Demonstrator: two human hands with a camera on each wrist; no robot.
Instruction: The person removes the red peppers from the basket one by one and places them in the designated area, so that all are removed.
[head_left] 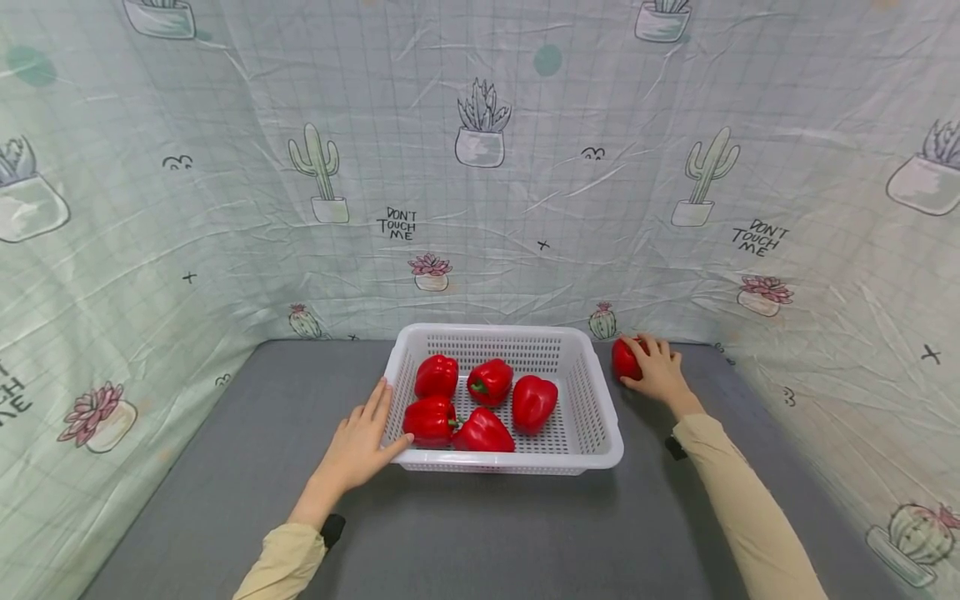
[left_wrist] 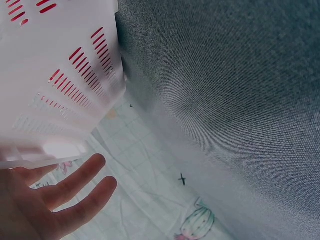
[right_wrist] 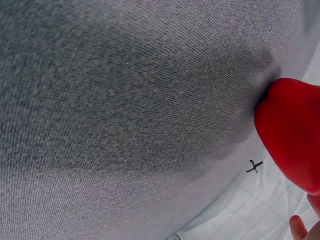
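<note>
A white perforated plastic basket (head_left: 510, 460) stands on the grey table, with several red bell peppers (head_left: 535, 404) lying in it. My left hand (head_left: 358, 442) rests on the basket's left rim near the front corner, its fingers extended along the edge. In the left wrist view, those fingers (left_wrist: 82, 182) reach past the slotted basket wall (left_wrist: 30, 95). To the right of the basket, my right hand (head_left: 660, 375) holds another red bell pepper (head_left: 624, 360) with thumb and fingers spread around it. The right wrist view shows this pepper (right_wrist: 290, 130) against the table, with fingertips (right_wrist: 298, 227) beside it.
The grey table (head_left: 495, 542) extends in front of the basket and to both sides. A pale sheet (head_left: 540, 192) printed with cacti and pots hangs behind and along both sides. Inside the basket, bare slotted floor shows at the right.
</note>
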